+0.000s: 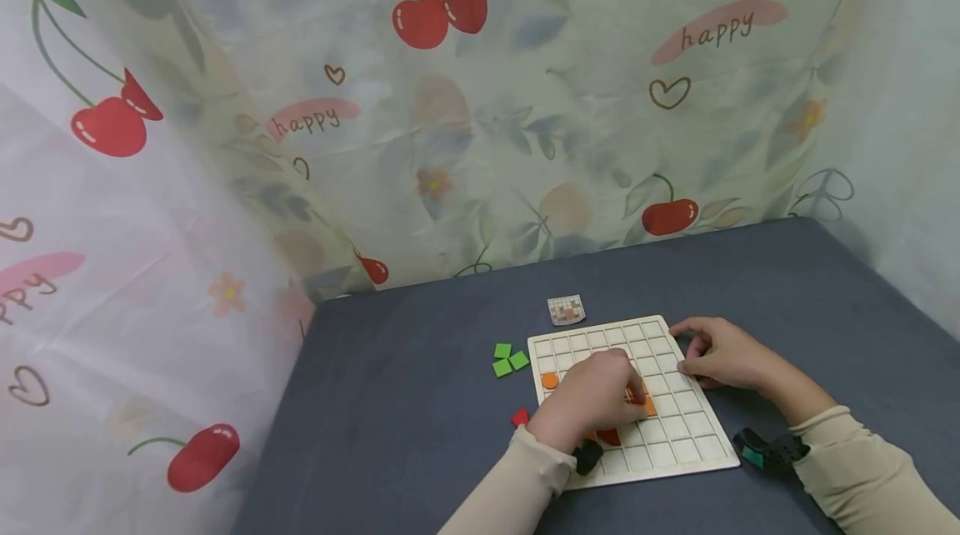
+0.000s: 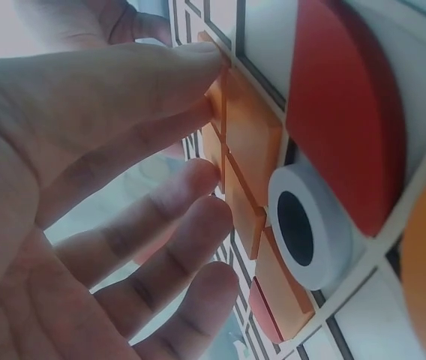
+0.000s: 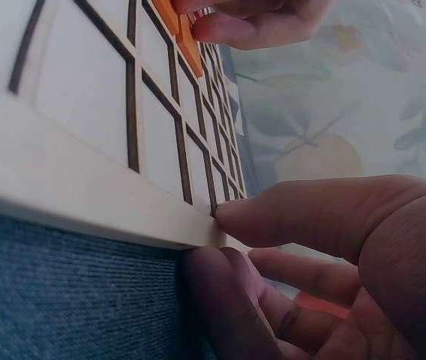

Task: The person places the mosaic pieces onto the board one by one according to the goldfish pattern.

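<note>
A pale wooden grid board [image 1: 701, 427] lies on the dark table with flat coloured pieces in its cells. Over its middle, my left hand [image 1: 596, 397] pinches at an orange square tile [image 1: 649, 407] with thumb and index finger; the other fingers are spread loosely. The left wrist view shows more orange tiles [image 2: 250, 135] below the fingertips, a red rounded piece [image 2: 348, 112] and a white disc with a black centre [image 2: 310, 225]. My right hand [image 1: 723, 356] grips the board's right edge, its thumb [image 3: 265, 217] on top and fingers beside or under the rim.
Several green square tiles [image 1: 502, 368] lie left of the board, and a red piece [image 1: 520, 417] is near its left edge. An orange disc [image 1: 550, 381] sits in a left cell. Behind the board is a small printed pattern card [image 1: 566, 310]. A printed curtain [image 1: 480, 143] hangs behind the table.
</note>
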Demonstrator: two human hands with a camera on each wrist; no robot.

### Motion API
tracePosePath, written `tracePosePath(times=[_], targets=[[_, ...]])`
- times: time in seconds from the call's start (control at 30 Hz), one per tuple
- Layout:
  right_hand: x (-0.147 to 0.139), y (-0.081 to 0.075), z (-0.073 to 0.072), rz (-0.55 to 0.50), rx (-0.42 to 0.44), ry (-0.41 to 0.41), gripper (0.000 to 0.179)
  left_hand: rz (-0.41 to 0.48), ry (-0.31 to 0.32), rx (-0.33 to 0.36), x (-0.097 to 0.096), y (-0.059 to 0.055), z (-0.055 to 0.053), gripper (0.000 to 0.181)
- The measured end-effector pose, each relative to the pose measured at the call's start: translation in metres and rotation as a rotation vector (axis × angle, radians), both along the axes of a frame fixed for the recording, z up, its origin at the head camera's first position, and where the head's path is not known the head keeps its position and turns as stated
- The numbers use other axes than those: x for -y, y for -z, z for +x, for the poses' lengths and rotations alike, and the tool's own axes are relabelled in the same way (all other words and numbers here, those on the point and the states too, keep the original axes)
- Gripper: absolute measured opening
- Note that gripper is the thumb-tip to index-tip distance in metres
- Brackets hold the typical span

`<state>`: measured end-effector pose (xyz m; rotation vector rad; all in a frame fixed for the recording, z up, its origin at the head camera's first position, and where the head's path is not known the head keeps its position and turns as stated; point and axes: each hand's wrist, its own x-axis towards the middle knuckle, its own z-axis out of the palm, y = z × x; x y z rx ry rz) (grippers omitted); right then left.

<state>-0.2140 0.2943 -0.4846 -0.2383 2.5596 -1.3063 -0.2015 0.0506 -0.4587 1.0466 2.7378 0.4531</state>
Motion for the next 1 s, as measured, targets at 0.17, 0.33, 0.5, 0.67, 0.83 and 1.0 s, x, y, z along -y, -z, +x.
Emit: tracePosePath(times=[0.17,0.33,0.5,0.67,0.83,1.0], targets=[[0.001,0.001,-0.001,0.006,-0.002,0.004,0.064,0.021,0.008,0.003,0.001,0.000,0.000,0.008],[0.001,0.001,-0.001,0.011,0.001,0.009,0.063,0.042,0.037,-0.008,0.003,-0.001,0.000,0.012],[-0.001,0.001,-0.001,0.013,0.005,0.006,0.063,0.063,0.082,-0.018,0.008,-0.002,0.001,0.016],[-0.001,0.001,-0.001,0.010,0.009,0.002,0.064,0.097,0.122,-0.035,0.019,-0.006,0.005,0.022],[0.000,0.001,-0.001,0.015,0.015,0.012,0.064,0.169,0.119,-0.031,0.037,-0.014,0.012,0.024],[0.001,0.001,-0.001,0.014,0.017,0.018,0.064,0.214,0.045,-0.060,0.063,-0.019,0.018,0.023]])
